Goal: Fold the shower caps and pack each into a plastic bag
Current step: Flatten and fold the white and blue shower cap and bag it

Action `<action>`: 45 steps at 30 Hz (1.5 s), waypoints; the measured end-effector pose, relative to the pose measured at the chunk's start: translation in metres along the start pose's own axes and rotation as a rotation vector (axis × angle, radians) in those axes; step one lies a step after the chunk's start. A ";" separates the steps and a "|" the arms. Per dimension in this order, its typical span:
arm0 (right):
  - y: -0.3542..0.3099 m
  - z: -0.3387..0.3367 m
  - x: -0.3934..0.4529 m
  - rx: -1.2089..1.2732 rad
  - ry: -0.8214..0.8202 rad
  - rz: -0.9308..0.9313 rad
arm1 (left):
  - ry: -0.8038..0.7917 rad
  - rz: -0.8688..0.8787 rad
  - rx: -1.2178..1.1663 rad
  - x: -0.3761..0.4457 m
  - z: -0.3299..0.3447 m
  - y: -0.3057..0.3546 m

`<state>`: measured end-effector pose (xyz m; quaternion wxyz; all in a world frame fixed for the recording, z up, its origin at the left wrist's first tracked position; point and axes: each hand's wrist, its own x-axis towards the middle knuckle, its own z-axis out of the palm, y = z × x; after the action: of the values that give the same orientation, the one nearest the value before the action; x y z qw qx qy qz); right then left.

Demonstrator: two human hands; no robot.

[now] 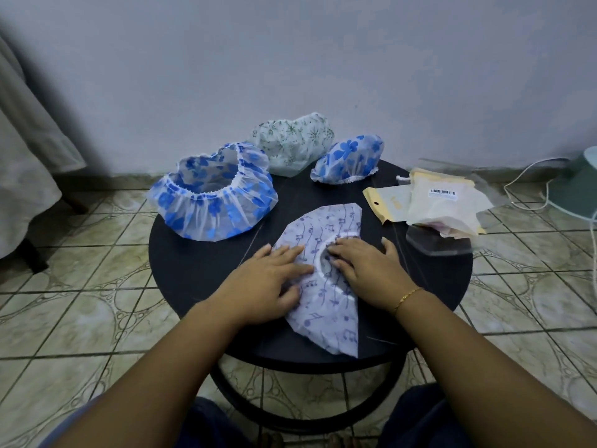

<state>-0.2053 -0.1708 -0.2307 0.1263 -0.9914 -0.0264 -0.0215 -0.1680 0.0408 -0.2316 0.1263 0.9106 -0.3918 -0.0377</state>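
Note:
A white shower cap printed with purple music notes [326, 227] lies folded in half, flat on the round black table [200, 266]. My left hand [268, 282] presses flat on its left side. My right hand [365, 266] presses on its right side, fingers by the elastic opening. Behind them sit a large blue-flowered cap [213, 195] with its opening up, a green-patterned cap [290, 140] and a smaller blue-flowered cap [349, 160]. A pile of plastic bags [439, 202] lies at the table's right edge.
The table stands close to a pale wall on a tiled floor [80, 286]. A teal object with white cables [578, 189] sits on the floor to the right. Grey cloth [29, 163] hangs at the left.

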 end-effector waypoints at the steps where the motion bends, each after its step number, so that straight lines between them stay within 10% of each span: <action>1: 0.002 0.000 -0.001 0.007 0.015 -0.021 | -0.030 -0.035 -0.029 0.001 0.001 0.000; 6: 0.009 -0.004 -0.015 0.113 0.202 -0.236 | 0.007 -0.066 0.056 0.003 0.002 0.008; 14: 0.017 -0.014 -0.064 0.312 0.016 -0.276 | 0.342 0.117 -0.013 0.005 0.012 0.021; 25: 0.018 -0.016 -0.084 0.147 -0.129 -0.198 | -0.251 -0.039 -0.452 -0.009 -0.019 0.017; 45: 0.007 -0.009 -0.068 0.499 0.039 -0.069 | -0.079 -0.109 -0.339 -0.010 -0.015 0.024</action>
<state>-0.2732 -0.1836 -0.2271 0.3667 -0.9275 -0.0623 -0.0379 -0.1887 0.0352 -0.2109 0.2602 0.8940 -0.3344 -0.1458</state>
